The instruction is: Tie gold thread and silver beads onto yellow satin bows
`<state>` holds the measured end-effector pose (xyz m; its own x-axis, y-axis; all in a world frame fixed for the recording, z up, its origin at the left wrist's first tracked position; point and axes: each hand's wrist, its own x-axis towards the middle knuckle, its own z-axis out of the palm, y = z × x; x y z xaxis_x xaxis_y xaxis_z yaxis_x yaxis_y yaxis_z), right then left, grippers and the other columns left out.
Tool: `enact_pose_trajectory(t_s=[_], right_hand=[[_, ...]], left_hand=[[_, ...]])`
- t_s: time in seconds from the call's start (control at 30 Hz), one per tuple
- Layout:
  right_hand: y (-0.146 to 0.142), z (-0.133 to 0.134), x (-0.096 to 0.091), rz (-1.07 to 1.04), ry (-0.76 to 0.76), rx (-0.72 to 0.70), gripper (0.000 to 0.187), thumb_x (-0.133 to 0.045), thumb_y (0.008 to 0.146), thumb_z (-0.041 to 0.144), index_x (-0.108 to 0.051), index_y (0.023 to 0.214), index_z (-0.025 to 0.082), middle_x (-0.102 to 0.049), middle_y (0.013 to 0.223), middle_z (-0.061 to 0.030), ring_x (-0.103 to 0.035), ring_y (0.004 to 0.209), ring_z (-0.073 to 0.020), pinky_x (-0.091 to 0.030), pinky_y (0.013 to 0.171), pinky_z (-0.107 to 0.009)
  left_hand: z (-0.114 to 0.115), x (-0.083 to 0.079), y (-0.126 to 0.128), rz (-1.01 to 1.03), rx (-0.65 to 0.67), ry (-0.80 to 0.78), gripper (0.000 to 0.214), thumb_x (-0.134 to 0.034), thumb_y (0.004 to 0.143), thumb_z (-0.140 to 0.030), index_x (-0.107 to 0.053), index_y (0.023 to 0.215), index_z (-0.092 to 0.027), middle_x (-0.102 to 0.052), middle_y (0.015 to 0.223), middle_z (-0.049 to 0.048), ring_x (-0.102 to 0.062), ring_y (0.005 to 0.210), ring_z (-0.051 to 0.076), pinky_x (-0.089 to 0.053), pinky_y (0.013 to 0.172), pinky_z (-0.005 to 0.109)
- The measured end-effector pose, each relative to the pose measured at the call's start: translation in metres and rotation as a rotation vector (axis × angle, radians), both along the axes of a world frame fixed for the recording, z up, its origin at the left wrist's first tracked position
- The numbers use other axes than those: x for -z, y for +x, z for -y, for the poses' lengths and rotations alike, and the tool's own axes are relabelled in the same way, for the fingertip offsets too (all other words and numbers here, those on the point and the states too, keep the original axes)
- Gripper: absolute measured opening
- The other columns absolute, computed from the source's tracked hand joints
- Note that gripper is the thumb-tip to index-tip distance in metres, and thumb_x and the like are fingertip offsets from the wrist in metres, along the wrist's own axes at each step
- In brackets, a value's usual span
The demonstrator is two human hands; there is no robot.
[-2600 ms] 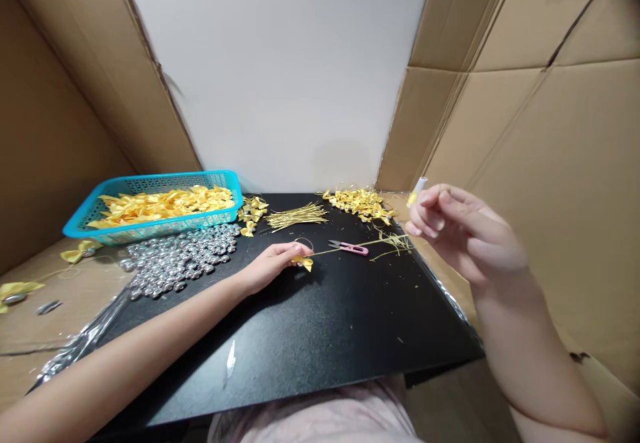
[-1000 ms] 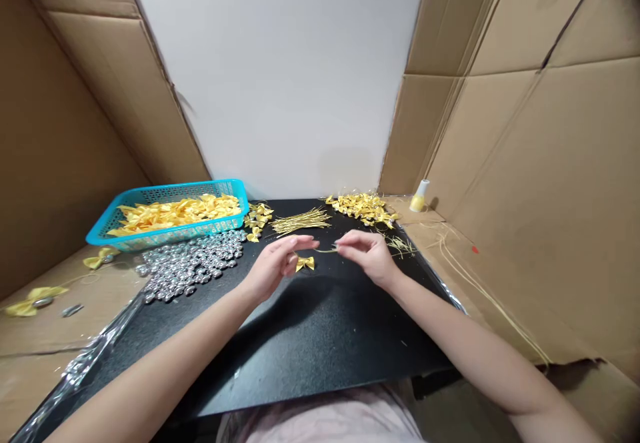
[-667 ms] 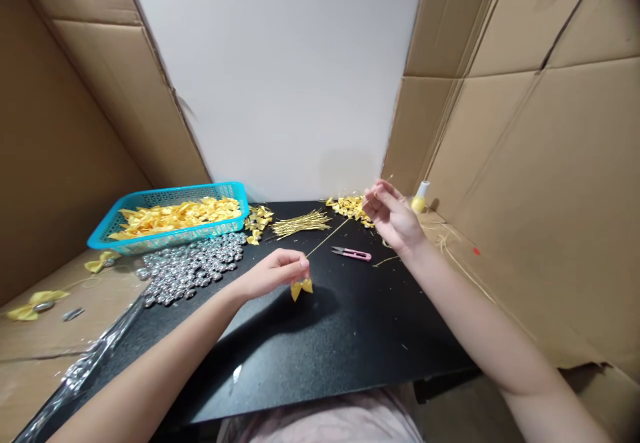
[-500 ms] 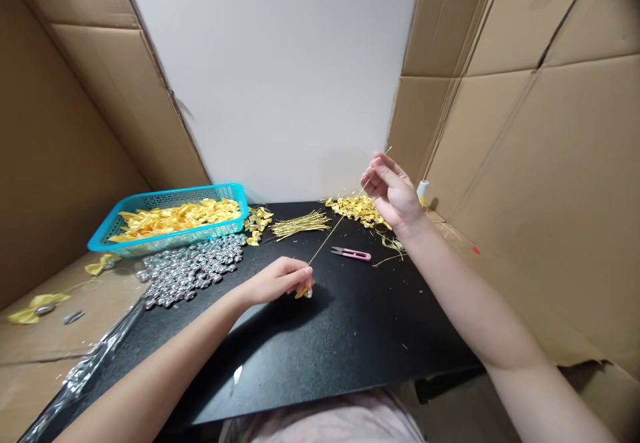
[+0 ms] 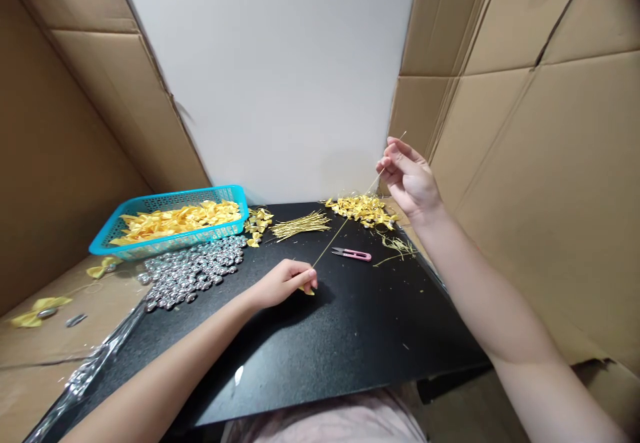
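Low over the black table, my left hand [image 5: 285, 281] is closed on a yellow ribbon bow [image 5: 307, 291], mostly hidden under the fingers. From it a thin gold cord [image 5: 332, 241] runs taut up to the right. My right hand [image 5: 410, 176], raised near the cardboard wall, pinches the cord's upper part between thumb and fingers, and a short end pokes out above. Between and beyond the hands lie pink-handled thread snips [image 5: 352, 254] and a bundle of cut gold cords [image 5: 301, 225].
A blue basket [image 5: 167, 246] of yellow bows stands at the back left, with many silver beads [image 5: 195, 273] in front. Bows with beads [image 5: 363, 211] are heaped at the back right near cord scraps [image 5: 400, 247]. Cardboard walls [image 5: 530, 183] flank the black table [image 5: 345, 343].
My right hand has moved up and to the right, drawing out a longer stretch of cord. My left hand has shifted slightly right, and less of the bow shows below it.
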<state>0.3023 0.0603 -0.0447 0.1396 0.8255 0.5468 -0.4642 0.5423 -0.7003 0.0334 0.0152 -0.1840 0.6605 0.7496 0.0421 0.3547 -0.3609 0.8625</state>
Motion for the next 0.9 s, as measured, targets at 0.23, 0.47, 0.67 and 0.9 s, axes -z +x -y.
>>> enact_pose_trajectory(t_s=[0.23,0.47,0.67,0.9], right_hand=[[0.002,0.002,0.004,0.1,0.029,0.068,0.015,-0.079,0.068,0.03,-0.071,0.081,0.028,-0.068,0.078,0.0064,-0.063,0.071,-0.007,-0.057,0.079,-0.026],[-0.017,0.03,0.009,0.104,0.012,-0.098,0.016,-0.083,0.062,0.029,-0.073,0.075,0.028,-0.065,0.073,0.0067,-0.061,0.064,-0.0055,-0.058,0.076,-0.024],[-0.021,0.044,0.004,0.18,0.002,-0.084,0.011,-0.079,0.068,0.028,-0.072,0.076,0.028,-0.064,0.073,0.0056,-0.063,0.067,-0.0078,-0.059,0.076,-0.026],[-0.02,0.048,-0.012,0.258,-0.044,0.045,0.005,-0.071,0.079,0.031,-0.07,0.083,0.03,-0.066,0.079,0.0057,-0.068,0.083,-0.0102,-0.059,0.078,-0.025]], left_hand=[[0.002,-0.002,0.002,-0.027,0.03,0.161,0.03,-0.056,0.089,-0.039,-0.068,0.103,-0.016,-0.068,0.101,0.0076,-0.059,0.075,0.014,-0.044,0.067,0.024],[0.001,0.004,0.002,-0.142,-0.031,0.375,0.021,-0.062,0.084,-0.031,-0.068,0.099,-0.019,-0.067,0.104,0.0069,-0.059,0.095,0.02,-0.046,0.079,0.03],[-0.004,0.005,0.017,-0.137,-0.111,0.427,0.029,-0.057,0.086,-0.035,-0.061,0.111,-0.019,-0.062,0.115,0.0087,-0.056,0.099,0.023,-0.045,0.09,0.038],[-0.037,-0.001,0.079,-0.018,0.268,0.432,0.037,-0.065,0.08,-0.025,-0.064,0.117,-0.021,-0.063,0.122,0.0098,-0.055,0.115,0.026,-0.037,0.103,0.041]])
